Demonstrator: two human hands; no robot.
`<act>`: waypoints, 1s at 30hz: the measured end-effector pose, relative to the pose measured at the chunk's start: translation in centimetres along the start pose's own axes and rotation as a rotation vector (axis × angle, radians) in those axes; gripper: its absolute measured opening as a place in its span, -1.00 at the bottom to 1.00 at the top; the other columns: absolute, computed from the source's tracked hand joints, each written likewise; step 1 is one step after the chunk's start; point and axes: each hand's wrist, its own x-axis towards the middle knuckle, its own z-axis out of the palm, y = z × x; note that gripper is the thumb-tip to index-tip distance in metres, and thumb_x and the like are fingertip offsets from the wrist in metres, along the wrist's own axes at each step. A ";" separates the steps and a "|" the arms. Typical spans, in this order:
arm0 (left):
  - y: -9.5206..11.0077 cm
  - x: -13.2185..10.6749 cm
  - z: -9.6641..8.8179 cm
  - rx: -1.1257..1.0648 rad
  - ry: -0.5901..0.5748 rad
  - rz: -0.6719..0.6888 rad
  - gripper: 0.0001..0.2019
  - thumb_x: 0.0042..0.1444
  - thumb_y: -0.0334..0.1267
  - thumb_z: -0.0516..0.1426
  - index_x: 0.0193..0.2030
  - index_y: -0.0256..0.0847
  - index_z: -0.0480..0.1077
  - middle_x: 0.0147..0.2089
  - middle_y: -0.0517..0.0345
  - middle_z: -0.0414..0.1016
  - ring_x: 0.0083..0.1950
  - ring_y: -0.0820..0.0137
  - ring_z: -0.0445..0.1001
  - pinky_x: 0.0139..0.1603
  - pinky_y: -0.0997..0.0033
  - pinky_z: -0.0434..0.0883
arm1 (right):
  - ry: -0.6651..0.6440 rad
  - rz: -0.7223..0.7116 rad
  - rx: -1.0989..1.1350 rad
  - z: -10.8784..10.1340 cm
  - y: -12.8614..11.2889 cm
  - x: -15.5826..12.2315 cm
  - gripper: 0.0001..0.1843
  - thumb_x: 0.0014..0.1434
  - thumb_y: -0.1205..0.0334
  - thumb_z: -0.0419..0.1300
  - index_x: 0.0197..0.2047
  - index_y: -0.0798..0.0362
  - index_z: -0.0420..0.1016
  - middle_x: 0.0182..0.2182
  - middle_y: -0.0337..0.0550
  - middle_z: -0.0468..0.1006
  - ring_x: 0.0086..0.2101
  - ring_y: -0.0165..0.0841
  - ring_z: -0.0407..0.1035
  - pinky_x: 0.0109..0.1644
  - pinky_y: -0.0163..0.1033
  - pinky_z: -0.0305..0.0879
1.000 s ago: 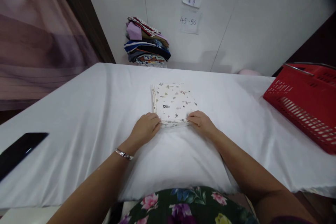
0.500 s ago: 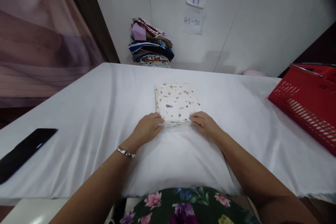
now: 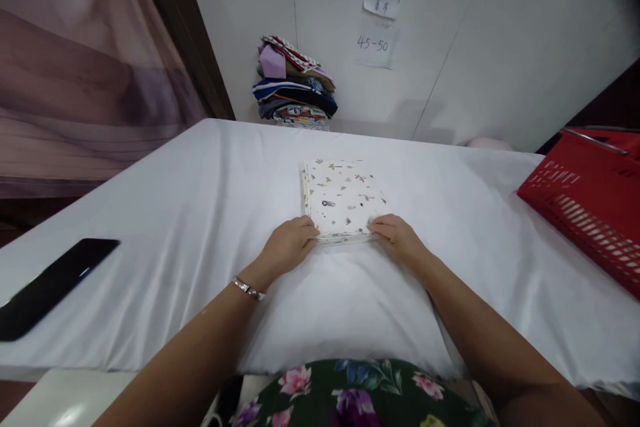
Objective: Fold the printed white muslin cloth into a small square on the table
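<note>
A folded white cloth (image 3: 343,197) with small printed motifs lies square on the white-covered table (image 3: 165,227). My left hand (image 3: 287,247), with a silver bracelet on its wrist, grips the cloth's near left corner with curled fingers. At the near right corner my right hand (image 3: 400,240) pinches the cloth in the same way. Both hands rest on the table sheet.
A stack of folded colourful fabrics (image 3: 295,90) stands against the white wall at the table's far edge. A red plastic basket (image 3: 590,203) sits at the right. A dark flat phone (image 3: 50,287) lies near the left front edge. Paper notes (image 3: 383,0) hang on the wall.
The hands and cloth keep the same hold. Only the view has shifted a little, so everything sits slightly further right in the picture.
</note>
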 end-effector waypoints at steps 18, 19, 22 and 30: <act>-0.3 -0.9 -1.1 -0.551 -0.068 -0.471 -0.77 -0.01 -0.05 0.15 -0.33 -0.17 0.35 -0.37 0.23 0.41 -0.35 0.42 0.36 -0.40 0.47 0.24 | -0.200 -0.069 0.103 0.7 -5.3 5.0 -0.79 0.26 0.26 0.06 -0.18 0.04 0.53 -0.22 -0.07 0.51 -0.18 -0.27 0.35 -0.10 -0.14 0.27; -0.4 -1.1 -1.1 -0.601 -0.074 -0.493 -0.75 -0.01 -0.04 0.15 -0.34 -0.18 0.35 -0.38 0.23 0.42 -0.37 0.43 0.37 -0.42 0.47 0.25 | -0.216 -0.080 0.102 1.1 -5.8 5.5 -0.80 0.26 0.27 0.06 -0.20 0.06 0.53 -0.24 -0.07 0.51 -0.20 -0.28 0.34 -0.12 -0.15 0.26; -0.7 -1.4 -0.9 -0.700 -0.130 -0.567 -0.72 -0.02 0.00 0.15 -0.37 -0.21 0.35 -0.46 0.22 0.42 -0.47 0.45 0.36 -0.49 0.48 0.23 | -0.234 -0.075 0.097 2.5 -6.8 6.8 -0.81 0.26 0.29 0.07 -0.23 0.07 0.52 -0.29 -0.09 0.49 -0.25 -0.31 0.31 -0.15 -0.19 0.23; -0.7 -1.2 -0.6 -0.844 -0.172 -0.622 -0.68 0.04 0.02 0.06 -0.42 -0.23 0.32 -0.38 0.14 0.50 -0.56 0.52 0.33 -0.57 0.51 0.22 | -0.193 0.001 0.143 4.2 -7.8 7.5 -0.80 0.25 0.32 0.06 -0.26 0.05 0.53 -0.34 -0.11 0.46 -0.26 -0.33 0.29 -0.18 -0.22 0.21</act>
